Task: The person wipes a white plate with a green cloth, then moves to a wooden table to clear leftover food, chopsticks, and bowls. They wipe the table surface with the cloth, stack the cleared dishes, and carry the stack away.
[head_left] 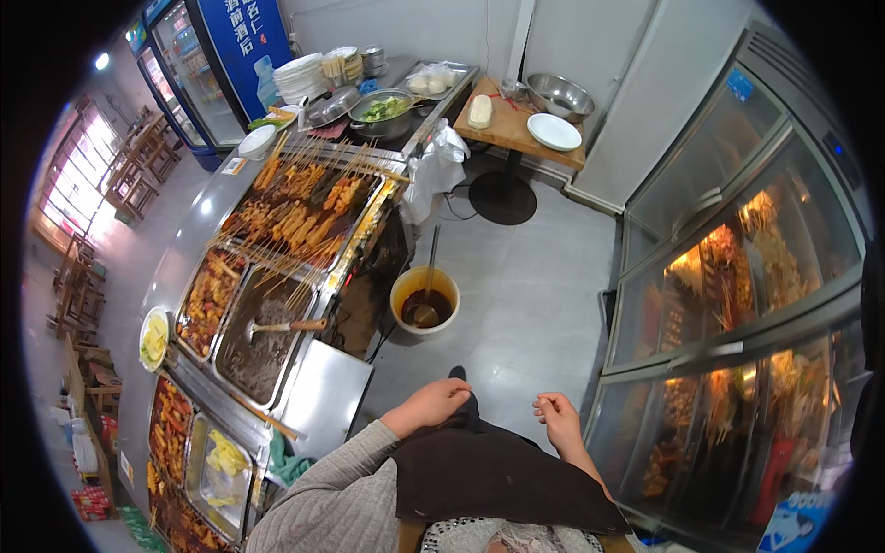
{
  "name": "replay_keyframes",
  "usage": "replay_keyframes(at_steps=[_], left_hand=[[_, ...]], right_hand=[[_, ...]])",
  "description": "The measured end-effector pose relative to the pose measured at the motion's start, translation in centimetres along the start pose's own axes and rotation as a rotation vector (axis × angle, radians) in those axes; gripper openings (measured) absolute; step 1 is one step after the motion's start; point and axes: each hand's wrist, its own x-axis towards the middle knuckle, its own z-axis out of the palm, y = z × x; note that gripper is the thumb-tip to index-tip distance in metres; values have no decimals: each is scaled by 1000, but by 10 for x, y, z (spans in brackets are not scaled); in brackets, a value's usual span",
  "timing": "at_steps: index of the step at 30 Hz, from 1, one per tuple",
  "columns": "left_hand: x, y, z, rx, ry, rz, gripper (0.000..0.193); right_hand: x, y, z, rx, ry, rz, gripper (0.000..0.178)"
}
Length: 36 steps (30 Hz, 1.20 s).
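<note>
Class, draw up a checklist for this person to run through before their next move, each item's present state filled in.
1. Right hand empty: ok, loosely open, nothing visible in it.
2. Left hand empty: cannot tell; its palm is hidden.
3. Bucket upright: ok, with a ladle standing in it.
4. Floor ahead unobstructed: not ok, the bucket stands there.
5. Glass-fronted cabinet shut: ok, judging by its doors.
6. Dark liquid in the bucket cool: cannot tell.

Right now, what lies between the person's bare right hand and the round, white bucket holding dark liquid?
Only glossy grey floor shows between the right hand and the bucket in the head view.
</note>
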Motion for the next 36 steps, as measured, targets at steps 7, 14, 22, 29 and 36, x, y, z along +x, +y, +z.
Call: replay_keyframes(at_steps=[7,14,22,29,36], left_hand=[[143,25,-82,52,71,-51,37],[257,57,-138,-28,66,-2,37],[387,29,-184,-198,413,-193,33],[457,58,-239,-235,689,-272,35],[483,24,-252,-731,764,-442,34]], right_hand=[[153,-98,-8,-209,-134,-67,24],[262,-140,-28,-74,-102,42,19],[487,-214,-62,-265,-240,-132,25],[688,-377,42,-649,-415,-674,23],[804,-484,259,-854,-480,-1120,52]])
